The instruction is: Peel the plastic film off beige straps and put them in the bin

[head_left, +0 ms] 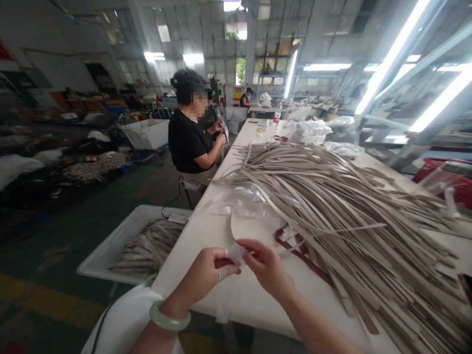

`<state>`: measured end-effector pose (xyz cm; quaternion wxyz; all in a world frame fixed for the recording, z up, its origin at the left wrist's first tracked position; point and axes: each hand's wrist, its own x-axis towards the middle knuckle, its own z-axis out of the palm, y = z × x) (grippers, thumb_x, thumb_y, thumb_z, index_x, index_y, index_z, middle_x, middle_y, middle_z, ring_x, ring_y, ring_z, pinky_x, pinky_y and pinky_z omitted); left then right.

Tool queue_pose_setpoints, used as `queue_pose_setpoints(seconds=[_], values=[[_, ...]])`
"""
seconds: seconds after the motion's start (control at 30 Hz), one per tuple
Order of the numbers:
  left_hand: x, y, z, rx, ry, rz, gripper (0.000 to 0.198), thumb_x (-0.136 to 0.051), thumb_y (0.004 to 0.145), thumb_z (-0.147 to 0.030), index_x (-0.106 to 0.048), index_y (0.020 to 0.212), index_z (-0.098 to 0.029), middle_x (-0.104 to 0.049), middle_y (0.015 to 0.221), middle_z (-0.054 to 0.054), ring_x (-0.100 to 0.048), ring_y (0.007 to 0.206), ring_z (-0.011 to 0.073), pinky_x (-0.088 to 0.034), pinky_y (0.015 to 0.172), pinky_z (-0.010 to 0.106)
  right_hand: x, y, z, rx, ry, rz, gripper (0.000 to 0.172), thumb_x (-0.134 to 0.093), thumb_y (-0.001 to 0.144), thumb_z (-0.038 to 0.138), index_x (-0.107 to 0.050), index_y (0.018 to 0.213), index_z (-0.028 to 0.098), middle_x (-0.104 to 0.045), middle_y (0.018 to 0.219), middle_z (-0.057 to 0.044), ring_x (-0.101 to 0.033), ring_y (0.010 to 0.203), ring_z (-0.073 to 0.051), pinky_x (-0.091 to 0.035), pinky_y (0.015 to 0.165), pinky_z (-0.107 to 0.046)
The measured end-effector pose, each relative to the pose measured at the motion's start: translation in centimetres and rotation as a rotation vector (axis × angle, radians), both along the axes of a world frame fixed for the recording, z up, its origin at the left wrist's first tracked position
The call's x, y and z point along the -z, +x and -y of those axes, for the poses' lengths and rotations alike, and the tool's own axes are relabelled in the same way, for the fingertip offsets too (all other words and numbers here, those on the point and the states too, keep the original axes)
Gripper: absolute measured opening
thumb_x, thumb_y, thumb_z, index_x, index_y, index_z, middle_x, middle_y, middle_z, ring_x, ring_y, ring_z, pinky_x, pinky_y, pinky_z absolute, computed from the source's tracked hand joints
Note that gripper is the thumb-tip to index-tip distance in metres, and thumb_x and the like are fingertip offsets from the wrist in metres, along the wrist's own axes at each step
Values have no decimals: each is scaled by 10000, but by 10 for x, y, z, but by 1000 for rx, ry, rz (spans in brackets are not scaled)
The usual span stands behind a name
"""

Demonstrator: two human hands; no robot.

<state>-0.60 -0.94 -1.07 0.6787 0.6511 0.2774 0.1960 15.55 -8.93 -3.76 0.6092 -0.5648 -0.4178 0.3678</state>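
Left hand [216,268] and right hand [263,263] pinch a wrap [236,253] between fingertips, near the table's [191,243] six-o'clock edge; a strip inside is likely, but blurred. Bare surface lies at nine, with a bin [105,246] beyond the edge. Film [239,200] occupies twelve; a strap heap [332,196] crowds two.

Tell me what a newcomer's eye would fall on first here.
Probably the big heap of beige strips spread over the right side of the table. Next, the left hand and right hand, holding a whitish piece over the near end, a pale green bangle on the left wrist.
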Motion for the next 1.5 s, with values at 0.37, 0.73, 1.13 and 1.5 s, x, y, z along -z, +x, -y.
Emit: queue_pose_setpoints(seconds=[0.37, 0.73, 1.13, 1.5], values=[[16, 13, -8, -139, 211, -33, 276, -730, 762, -425, -705, 822, -157, -636, 926, 56, -534, 641, 130, -436, 555, 222, 22, -25, 0, -164, -214, -188, 451, -721, 732, 573, -685, 648, 131, -673, 587, -53, -539, 476, -105, -425, 479, -214], [18, 3, -10, -159, -5, 28, 392, -807, 664, -424, -526, 611, -156, -626, 848, 30, -531, 696, 127, -412, 612, 201, 13, 147, 120, 451, -842, 1202, 137, -635, 821, 282, -652, 888, 164, -648, 1032, -166, -658, 892, -312, -457, 741, -373], [24, 8, 4, -112, 135, 3, 297, -777, 739, -380, -583, 704, -159, -619, 682, -1, -544, 660, 136, -415, 625, 227, -34, 119, 106, 44, -254, -279, 353, -786, 703, 539, -695, 749, 200, -539, 717, -28, -390, 481, -79, -311, 406, -199], [22, 6, 10, -10, 213, -32, 277, -802, 761, -387, -669, 755, -145, -688, 752, 18, -598, 701, 147, -438, 645, 234, -50, 36, 24, 163, 366, -357, 133, -825, 755, 333, -775, 774, 211, -622, 843, -27, -412, 515, -40, -364, 420, -168]])
